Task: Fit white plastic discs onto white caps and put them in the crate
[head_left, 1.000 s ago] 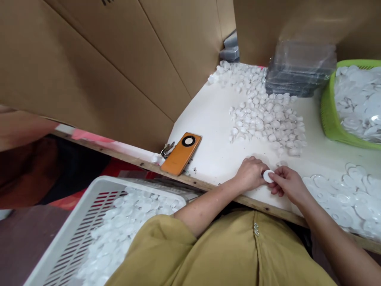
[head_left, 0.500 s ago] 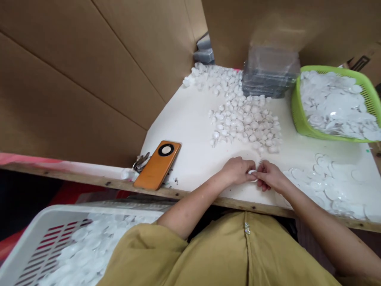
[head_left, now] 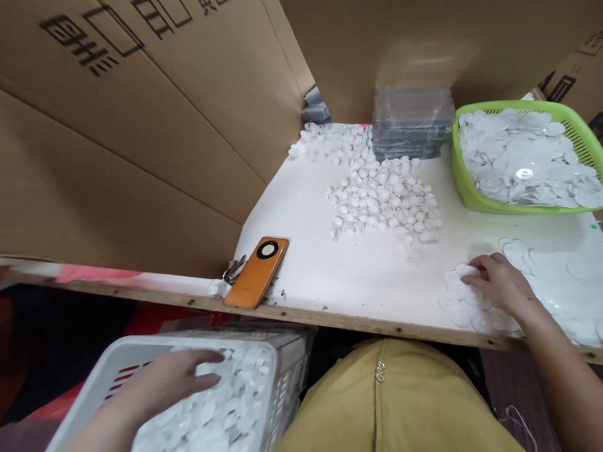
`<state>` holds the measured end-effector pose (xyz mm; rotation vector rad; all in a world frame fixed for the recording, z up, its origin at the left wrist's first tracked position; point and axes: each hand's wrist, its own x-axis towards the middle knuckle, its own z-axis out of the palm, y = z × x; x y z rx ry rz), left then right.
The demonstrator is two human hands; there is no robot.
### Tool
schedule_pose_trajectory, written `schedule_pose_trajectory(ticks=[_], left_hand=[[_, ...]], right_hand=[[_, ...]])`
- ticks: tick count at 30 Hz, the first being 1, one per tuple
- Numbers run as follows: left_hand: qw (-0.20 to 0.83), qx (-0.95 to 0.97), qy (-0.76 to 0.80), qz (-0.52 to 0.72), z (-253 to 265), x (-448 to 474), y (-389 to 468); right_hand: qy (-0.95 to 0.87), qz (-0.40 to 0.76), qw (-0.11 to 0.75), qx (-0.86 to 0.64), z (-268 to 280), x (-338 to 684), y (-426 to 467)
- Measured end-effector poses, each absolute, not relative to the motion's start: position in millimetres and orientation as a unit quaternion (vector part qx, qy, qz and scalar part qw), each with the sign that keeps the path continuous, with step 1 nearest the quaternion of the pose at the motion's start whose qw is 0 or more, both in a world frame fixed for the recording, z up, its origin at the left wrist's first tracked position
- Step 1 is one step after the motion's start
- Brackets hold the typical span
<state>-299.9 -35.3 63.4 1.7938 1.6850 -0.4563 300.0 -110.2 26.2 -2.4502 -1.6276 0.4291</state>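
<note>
My left hand (head_left: 174, 380) is over the white basket (head_left: 117, 342) below the table edge. Its thumb and fingers are apart, and nothing shows between them. Small white pieces (head_left: 221, 408) fill much of that basket. At the right of the table, my right hand (head_left: 502, 282) pinches a thin white disc (head_left: 472, 271) at the edge of a loose spread of flat white discs (head_left: 464, 304). Farther back on the white table lies a heap of small, rounded white pieces (head_left: 381, 198).
A green basket (head_left: 464, 191) full of white discs stands at the back right. Beside it is a stack of clear-wrapped grey packs (head_left: 412, 125). An orange phone (head_left: 252, 279) and keys (head_left: 233, 270) lie near the wooden front edge (head_left: 330, 319). Cardboard (head_left: 132, 157) walls the left and back.
My hands, together at the table's front with a small white piece between them, have parted. The left has moved down over the white basket; the right has gone to the discs.
</note>
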Motion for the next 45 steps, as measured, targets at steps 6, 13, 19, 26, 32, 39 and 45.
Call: schedule_pose_trajectory(ticks=[6,13,19,26,32,39,45], left_hand=[[0.228,0.741,0.632,-0.01,68.8,-222.5,-21.8],[0.301,0.846,0.434,0.068,47.3,36.3,9.0],[0.213,0.887,0.409,-0.01,31.2,80.1,3.9],[0.264,0.871,0.394,0.129,6.8,15.6,-4.1],[0.297,0.858,0.391,0.148,-2.0,7.9,2.0],[0.295,0.867,0.379,0.132,-4.9,10.1,4.7],[0.318,0.866,0.37,0.107,0.6,6.4,7.6]], right_hand=[[-0.524,0.207,0.118,-0.818,33.4,293.6,-105.4],[-0.513,0.151,0.14,-0.833,31.4,287.7,-116.5],[-0.453,0.157,0.225,-0.848,28.8,291.9,-131.6],[-0.425,0.361,0.39,-0.733,30.3,256.7,-106.8],[-0.408,0.492,0.396,-0.659,23.5,195.6,-68.5],[-0.375,0.517,0.318,-0.701,11.0,166.2,-46.0],[-0.403,0.53,0.241,-0.706,21.3,165.2,-43.3]])
